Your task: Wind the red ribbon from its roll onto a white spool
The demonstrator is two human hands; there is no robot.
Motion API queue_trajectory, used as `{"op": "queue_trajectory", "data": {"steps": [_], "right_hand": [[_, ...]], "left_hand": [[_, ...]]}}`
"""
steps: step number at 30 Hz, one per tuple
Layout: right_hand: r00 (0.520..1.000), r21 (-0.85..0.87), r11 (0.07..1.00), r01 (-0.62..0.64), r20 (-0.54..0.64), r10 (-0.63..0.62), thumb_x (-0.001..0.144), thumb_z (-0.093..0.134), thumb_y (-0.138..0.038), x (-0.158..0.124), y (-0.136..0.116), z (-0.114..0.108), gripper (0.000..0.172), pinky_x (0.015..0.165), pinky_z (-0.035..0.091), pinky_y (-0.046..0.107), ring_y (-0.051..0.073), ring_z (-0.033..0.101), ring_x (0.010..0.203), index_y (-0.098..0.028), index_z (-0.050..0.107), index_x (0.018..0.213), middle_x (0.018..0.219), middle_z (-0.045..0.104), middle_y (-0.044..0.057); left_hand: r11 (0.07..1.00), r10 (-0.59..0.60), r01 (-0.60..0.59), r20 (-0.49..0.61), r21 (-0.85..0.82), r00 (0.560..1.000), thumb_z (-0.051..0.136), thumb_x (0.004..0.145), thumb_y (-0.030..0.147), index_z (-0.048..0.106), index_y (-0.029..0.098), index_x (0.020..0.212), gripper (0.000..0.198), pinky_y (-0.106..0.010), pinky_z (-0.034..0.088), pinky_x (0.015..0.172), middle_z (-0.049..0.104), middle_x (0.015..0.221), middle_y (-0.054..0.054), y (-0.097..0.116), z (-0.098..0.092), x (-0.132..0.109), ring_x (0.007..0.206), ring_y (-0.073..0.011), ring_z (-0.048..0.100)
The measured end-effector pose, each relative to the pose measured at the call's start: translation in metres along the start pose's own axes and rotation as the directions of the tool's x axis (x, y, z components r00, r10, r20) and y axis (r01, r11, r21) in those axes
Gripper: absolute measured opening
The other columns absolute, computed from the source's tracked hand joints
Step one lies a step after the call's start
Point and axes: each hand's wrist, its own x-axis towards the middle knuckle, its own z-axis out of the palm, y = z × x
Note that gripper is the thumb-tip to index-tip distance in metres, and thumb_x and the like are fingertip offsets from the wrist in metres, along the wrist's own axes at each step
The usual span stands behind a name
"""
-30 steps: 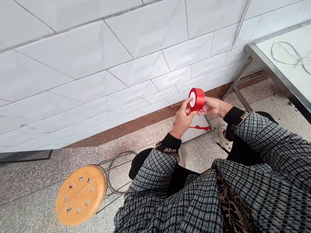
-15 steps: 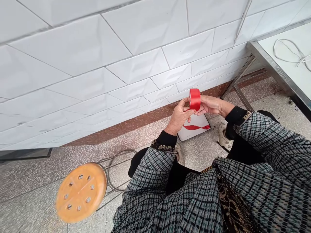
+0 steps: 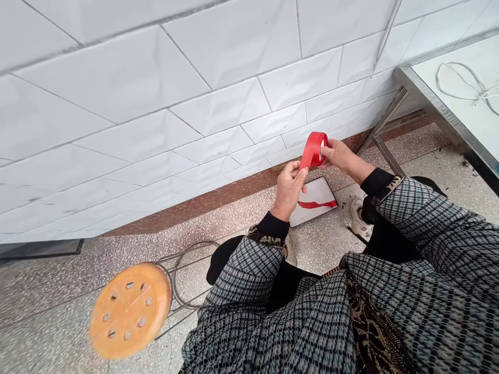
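A red ribbon roll [image 3: 314, 149] is held up in front of the tiled wall, and my right hand [image 3: 340, 156] grips it from the right side. My left hand [image 3: 289, 187] sits just below and left of the roll, thumb and fingers pinched on the loose red ribbon end [image 3: 303, 165] coming off it. On the floor under my hands lies a white board [image 3: 316, 194] with a strip of red ribbon [image 3: 317, 204] across it.
An orange stool [image 3: 129, 310] with a wire frame stands at lower left. A metal table [image 3: 448, 111] carrying a white cord [image 3: 465, 83] is at the right. The white tiled wall [image 3: 175, 104] is close ahead. My shoes [image 3: 357, 218] rest on speckled floor.
The roll has risen slightly and tilted, its hollow side turning toward my right hand. My left hand dropped lower, drawing the ribbon end away from the roll.
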Motion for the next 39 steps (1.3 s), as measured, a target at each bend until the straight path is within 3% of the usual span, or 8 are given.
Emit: {"op": "queue_trajectory", "data": {"steps": [3,8,16,22,27,31,35,39], "right_hand": [[0.997,0.013,0.999,-0.045,-0.057,0.046,0.105,0.065,-0.005,0.004,-0.001,-0.001,0.014,0.056,0.058,0.024,0.017,0.07,0.056,-0.017,0.072,0.106,0.067,0.073,0.003],[0.983,0.166,0.972,-0.167,0.099,0.152,0.116,0.058,-0.015,-0.006,-0.002,0.004,0.021,0.061,0.062,0.023,0.017,0.073,0.059,-0.015,0.074,0.103,0.073,0.079,0.009],[0.906,0.265,0.895,-0.358,0.329,0.265,0.124,0.055,-0.031,-0.016,0.0,0.012,0.039,0.054,0.055,0.019,0.014,0.065,0.054,-0.018,0.074,0.092,0.069,0.076,0.008],[0.866,0.257,0.881,-0.398,0.422,0.268,0.118,0.068,-0.035,-0.017,-0.001,0.008,0.024,0.052,0.055,0.02,0.014,0.063,0.052,-0.018,0.077,0.103,0.07,0.077,0.004],[0.859,0.244,0.869,-0.431,0.405,0.313,0.115,0.073,-0.036,-0.017,-0.002,0.007,0.019,0.047,0.049,0.017,0.011,0.056,0.046,-0.02,0.076,0.104,0.065,0.073,0.0],[0.849,0.248,0.856,-0.453,0.415,0.328,0.116,0.07,-0.034,-0.017,-0.001,0.006,0.02,0.045,0.046,0.016,0.01,0.052,0.044,-0.02,0.075,0.103,0.062,0.069,-0.002],[0.838,0.208,0.868,-0.451,0.431,0.333,0.119,0.066,-0.038,-0.021,-0.002,0.004,0.026,0.045,0.046,0.016,0.01,0.052,0.044,-0.019,0.077,0.104,0.064,0.071,-0.001],[0.835,0.097,0.913,-0.395,0.452,0.313,0.114,0.073,-0.044,-0.026,-0.004,0.002,0.026,0.05,0.055,0.021,0.015,0.066,0.054,-0.019,0.08,0.108,0.074,0.079,0.005]], "left_hand": [[1.0,0.007,-0.007,0.019,0.009,1.0,0.08,0.093,0.054,0.07,0.022,0.095,0.034,-0.025,0.043,0.047,0.049,0.062,0.01,-0.001,0.003,-0.004,0.043,-0.0062,0.038],[1.0,-0.03,0.03,0.072,0.007,0.997,0.08,0.091,0.065,0.074,0.023,0.092,0.043,-0.026,0.043,0.05,0.035,0.054,0.013,-0.002,0.008,-0.009,0.043,-0.0085,0.039],[0.993,-0.121,0.121,0.062,0.004,0.991,0.089,0.08,0.069,0.074,0.019,0.081,0.052,-0.025,0.039,0.044,0.064,0.065,0.002,-0.001,0.009,-0.006,0.044,-0.0059,0.042],[0.988,-0.15,0.147,0.062,0.057,0.987,0.093,0.081,0.059,0.069,0.019,0.076,0.047,-0.025,0.036,0.046,0.056,0.06,0.004,-0.001,0.006,-0.005,0.047,-0.0078,0.045],[0.986,0.037,-0.021,-0.095,0.166,0.995,0.094,0.083,0.025,0.072,0.022,0.111,0.036,-0.024,0.041,0.057,0.056,0.061,0.009,0.0,0.007,-0.005,0.055,-0.0106,0.051],[0.982,0.076,-0.074,-0.008,0.177,0.997,0.087,0.089,0.019,0.074,0.025,0.132,0.046,-0.026,0.038,0.054,0.047,0.053,0.013,0.001,0.005,-0.003,0.047,-0.0109,0.043],[0.991,0.023,-0.034,0.084,0.131,0.996,0.088,0.09,0.027,0.074,0.025,0.135,0.048,-0.027,0.042,0.049,0.056,0.054,0.011,0.002,-0.003,0.0,0.043,-0.0116,0.046],[0.997,-0.032,0.019,0.158,0.078,0.987,0.095,0.084,0.034,0.072,0.023,0.133,0.056,-0.027,0.043,0.047,0.067,0.063,0.007,0.003,-0.009,0.003,0.044,-0.0119,0.054]]}}
